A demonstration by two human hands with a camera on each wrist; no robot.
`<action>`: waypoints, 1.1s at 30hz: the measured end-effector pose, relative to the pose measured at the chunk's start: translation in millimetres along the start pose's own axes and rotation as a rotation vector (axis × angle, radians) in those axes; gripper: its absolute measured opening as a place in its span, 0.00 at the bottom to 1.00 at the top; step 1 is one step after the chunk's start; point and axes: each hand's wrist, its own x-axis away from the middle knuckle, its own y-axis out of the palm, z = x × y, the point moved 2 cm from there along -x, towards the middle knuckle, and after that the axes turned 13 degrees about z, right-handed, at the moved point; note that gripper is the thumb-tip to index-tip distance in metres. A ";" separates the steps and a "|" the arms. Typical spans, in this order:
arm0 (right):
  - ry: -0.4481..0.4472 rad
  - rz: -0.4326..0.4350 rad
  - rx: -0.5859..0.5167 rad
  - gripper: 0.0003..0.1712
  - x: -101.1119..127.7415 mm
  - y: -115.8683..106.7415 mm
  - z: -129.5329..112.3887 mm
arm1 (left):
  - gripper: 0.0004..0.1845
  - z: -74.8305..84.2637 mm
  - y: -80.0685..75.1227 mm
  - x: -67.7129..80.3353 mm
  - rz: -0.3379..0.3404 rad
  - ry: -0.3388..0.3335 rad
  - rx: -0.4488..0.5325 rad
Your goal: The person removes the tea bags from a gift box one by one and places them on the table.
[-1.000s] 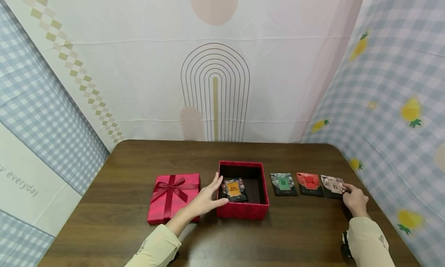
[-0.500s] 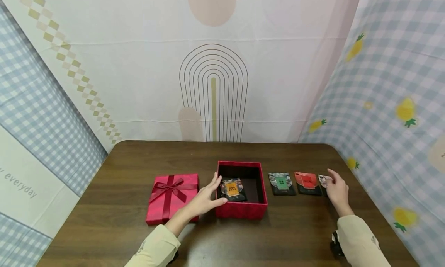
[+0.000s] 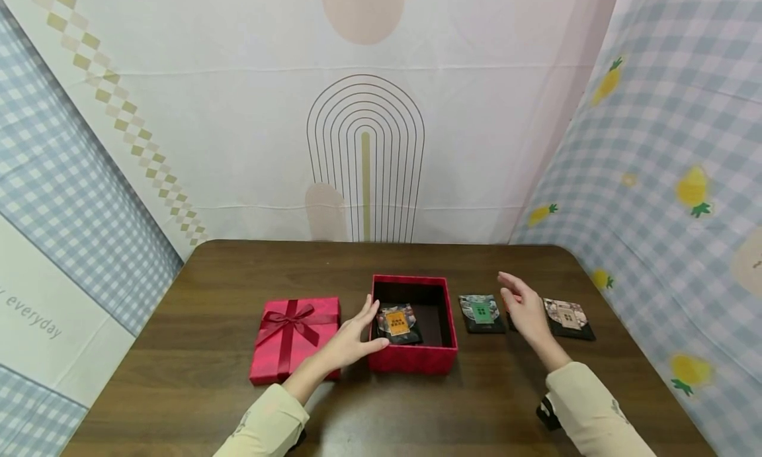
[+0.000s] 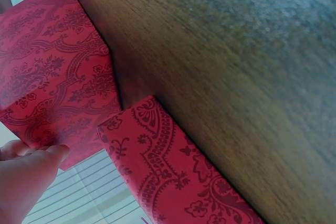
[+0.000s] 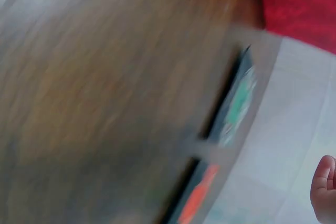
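Observation:
My left hand touches the left wall of an open red box with fingers fairly straight, thumb at the near left corner. In the left wrist view its fingertips are against the box's patterned side. Inside the box, at the left, a dark packet with an orange label leans. My right hand, holding nothing, hovers over the packet with a red label, which it mostly hides in the head view. Left of that hand lies a green-labelled packet; to its right, a beige-labelled packet.
The red box lid, topped with a ribbon bow, lies left of the box, partly behind my left forearm. Everything stands on a dark wooden table. A white patterned cloth hangs behind, and a checked cloth at the right.
My right hand has left the beige-labelled packet at the far right and moved leftward over the red-labelled one, uncovering the beige one. The left hand stays at the box.

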 end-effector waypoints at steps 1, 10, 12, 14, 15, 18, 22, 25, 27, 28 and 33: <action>-0.003 -0.006 -0.019 0.19 0.5 2.6 -4.9 | 0.42 0.2 -0.1 -0.1 0.000 0.000 0.000; 0.016 -0.111 -0.140 0.19 11.7 26.6 -38.2 | 0.43 -1.5 0.2 -0.2 -0.003 0.003 -0.003; 0.006 -0.130 -0.136 0.19 15.1 31.5 -44.6 | 0.43 -2.1 0.5 0.1 -0.005 0.004 -0.001; -0.007 -0.149 -0.145 0.18 18.1 36.4 -50.7 | 0.43 -2.3 0.4 0.3 -0.004 0.002 0.003; -0.011 -0.159 -0.148 0.18 19.5 39.1 -53.5 | 0.43 -2.4 0.3 0.4 -0.003 0.001 0.003; -0.031 -0.203 -0.168 0.18 23.9 47.5 -62.0 | 0.42 -2.4 0.0 0.7 0.000 0.000 0.004; -0.033 -0.272 -0.199 0.19 29.3 58.7 -72.9 | 0.42 -2.2 -0.1 0.4 0.000 0.001 0.003; -0.016 -0.320 -0.195 0.19 32.4 65.8 -79.7 | 0.43 -2.1 0.1 -0.2 0.000 0.002 0.003; -0.002 -0.352 -0.184 0.20 34.0 70.8 -82.1 | 0.43 -1.9 0.2 -0.3 0.000 0.001 0.003; 0.004 -0.364 -0.176 0.20 34.7 73.1 -83.2 | 0.43 -1.9 0.3 -0.5 0.000 -0.001 0.004; 0.004 -0.389 -0.090 0.20 37.2 85.7 -86.2 | 0.42 -1.5 0.3 -0.3 -0.003 -0.001 0.010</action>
